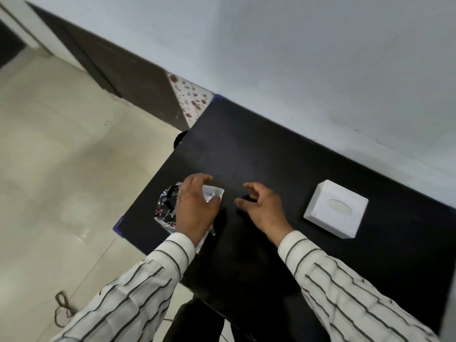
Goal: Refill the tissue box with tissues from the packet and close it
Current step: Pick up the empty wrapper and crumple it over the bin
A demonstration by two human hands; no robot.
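Your left hand (195,206) lies over the tissue packet (172,208) on the black counter (246,149), fingers curled loosely upon it. Your right hand (265,209) hovers just beside, its grip wide and empty. The white tissue box (335,212) sits well right of it.

wall (296,58): plain pale grey, matte | floor (49,156): cream glossy tiles, soft reflections | table (259,156): black matte top, set against wall | dark brown panel (123,77): along wall base | red-speckled white surface (190,97): beside table's far corner
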